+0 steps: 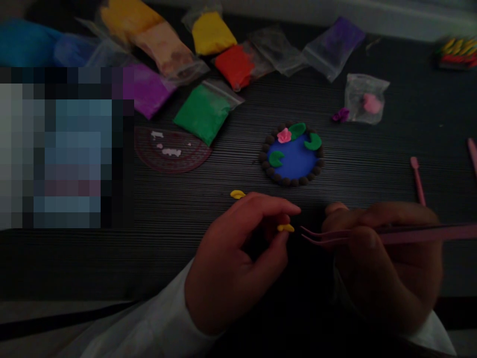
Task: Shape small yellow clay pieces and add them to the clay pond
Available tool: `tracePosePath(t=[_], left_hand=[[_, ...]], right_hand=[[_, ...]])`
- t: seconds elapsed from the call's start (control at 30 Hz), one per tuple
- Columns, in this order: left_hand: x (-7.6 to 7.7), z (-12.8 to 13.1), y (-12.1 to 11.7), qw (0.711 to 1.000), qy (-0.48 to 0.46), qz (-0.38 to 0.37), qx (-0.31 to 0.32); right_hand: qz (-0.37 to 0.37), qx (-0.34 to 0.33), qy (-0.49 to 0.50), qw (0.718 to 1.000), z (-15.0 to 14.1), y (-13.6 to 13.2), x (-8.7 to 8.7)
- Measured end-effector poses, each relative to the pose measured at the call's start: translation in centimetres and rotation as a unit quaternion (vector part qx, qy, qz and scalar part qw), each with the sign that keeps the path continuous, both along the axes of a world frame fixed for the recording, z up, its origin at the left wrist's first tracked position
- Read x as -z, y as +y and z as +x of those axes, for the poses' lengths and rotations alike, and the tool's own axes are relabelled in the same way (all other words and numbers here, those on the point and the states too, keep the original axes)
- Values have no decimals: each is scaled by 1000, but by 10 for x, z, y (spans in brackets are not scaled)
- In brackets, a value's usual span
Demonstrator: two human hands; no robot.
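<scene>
Between its thumb and fingers, my left hand (pixel 238 253) pinches a small yellow clay piece (pixel 286 228). My right hand (pixel 391 268) grips pink tweezers (pixel 406 235), whose two curved tips are apart and point left, just short of that piece. Another yellow clay piece (pixel 237 194) lies on the table behind my left knuckles. Beyond both hands sits a round clay pond (pixel 294 161), blue inside a ring of dark brown balls. On it are green lily pads (pixel 313 141) and a pink flower (pixel 284 135). The right hand hides part of the tweezers.
Bags of coloured clay, among them a green one (pixel 204 113) and a red one (pixel 235 66), spread across the back. A reddish ridged mat (pixel 175 163) with pale scraps lies left. At right are a small bag with pink clay (pixel 365 102) and a pink tool (pixel 418 180).
</scene>
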State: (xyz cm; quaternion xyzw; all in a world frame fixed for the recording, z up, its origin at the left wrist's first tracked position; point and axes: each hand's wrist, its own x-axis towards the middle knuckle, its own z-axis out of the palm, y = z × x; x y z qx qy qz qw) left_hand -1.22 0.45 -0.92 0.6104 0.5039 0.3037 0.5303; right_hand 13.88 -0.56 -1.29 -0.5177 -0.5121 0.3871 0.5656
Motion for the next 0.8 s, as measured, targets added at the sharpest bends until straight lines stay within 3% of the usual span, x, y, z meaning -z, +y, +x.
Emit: tracePosePath(t=[0.1, 0.53, 0.8], left_hand=[[0, 0, 0, 1000, 3, 4, -7], [-2, 3, -1, 1000, 2, -13, -26], [0, 1, 0, 1000, 10, -13, -16]], right_hand=[[-18, 13, 57, 998, 1, -1, 0], [-20, -15, 69, 997, -1, -1, -2], [-51, -20, 15, 998, 9, -3, -6]])
